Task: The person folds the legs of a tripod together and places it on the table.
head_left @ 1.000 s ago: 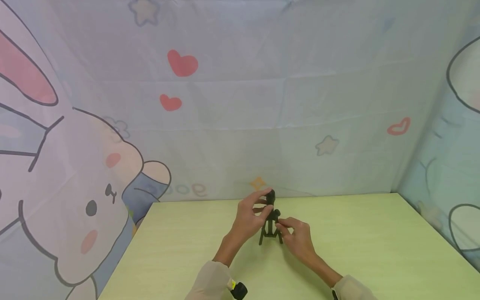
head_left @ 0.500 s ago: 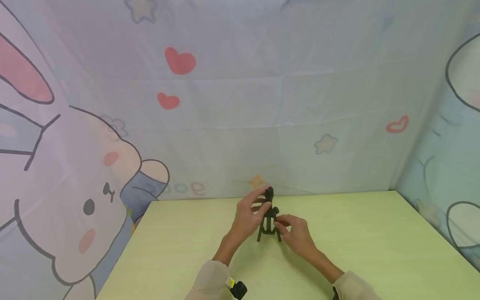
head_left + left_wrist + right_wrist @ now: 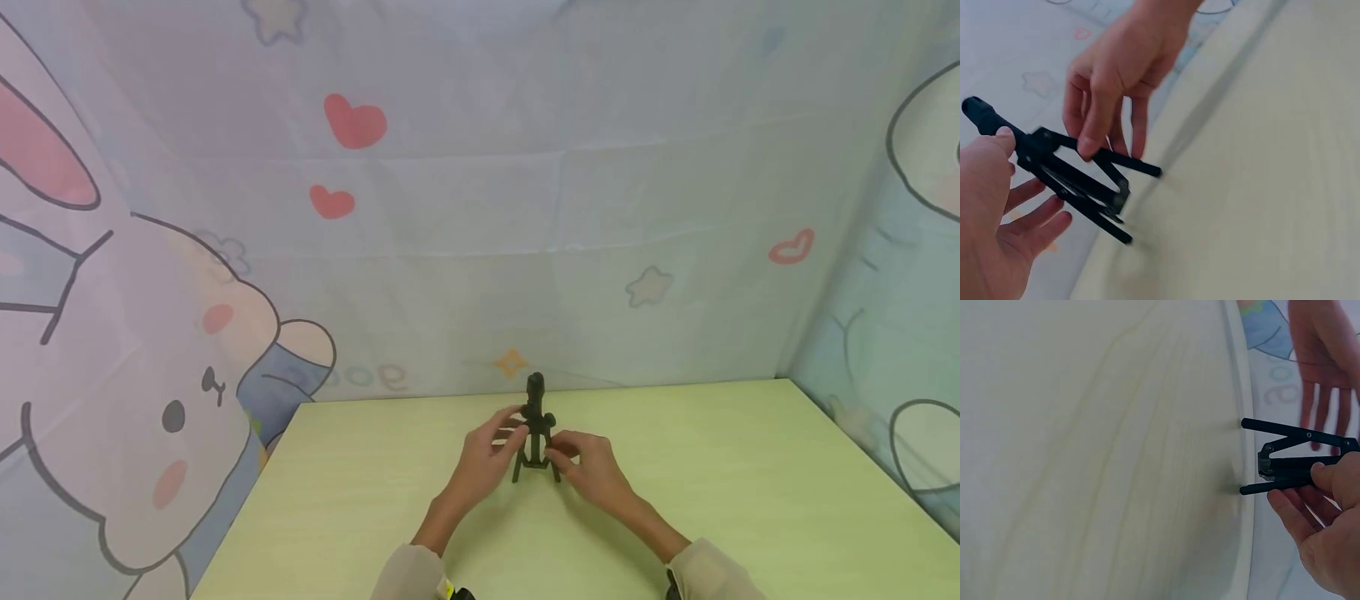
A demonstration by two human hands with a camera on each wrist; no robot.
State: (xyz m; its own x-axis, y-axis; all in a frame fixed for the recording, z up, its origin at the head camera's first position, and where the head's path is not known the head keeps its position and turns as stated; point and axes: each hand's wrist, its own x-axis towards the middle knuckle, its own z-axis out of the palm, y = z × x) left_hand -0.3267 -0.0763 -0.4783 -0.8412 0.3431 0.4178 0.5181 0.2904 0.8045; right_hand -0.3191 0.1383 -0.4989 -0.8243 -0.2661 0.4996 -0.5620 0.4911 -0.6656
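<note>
A small black tripod stands upright on the table, its legs partly spread. My right hand pinches its right leg between thumb and fingers; the right wrist view shows the right thumb on that leg. At the tripod's left side is my left hand, fingers reaching out, fingertips right at the upper body below the top. In the left wrist view, the left thumb overlaps the column near the collar, and the other fingers extend loosely below it.
The pale yellow-green table stretches to both sides, its back edge close behind the tripod. A cloth backdrop printed with hearts, stars and a rabbit hangs behind. A black wrist device sits by my left sleeve.
My left hand has slid down and left from the tripod's top, which now shows uncovered. My right hand stays on the right leg. The head view has shifted slightly.
</note>
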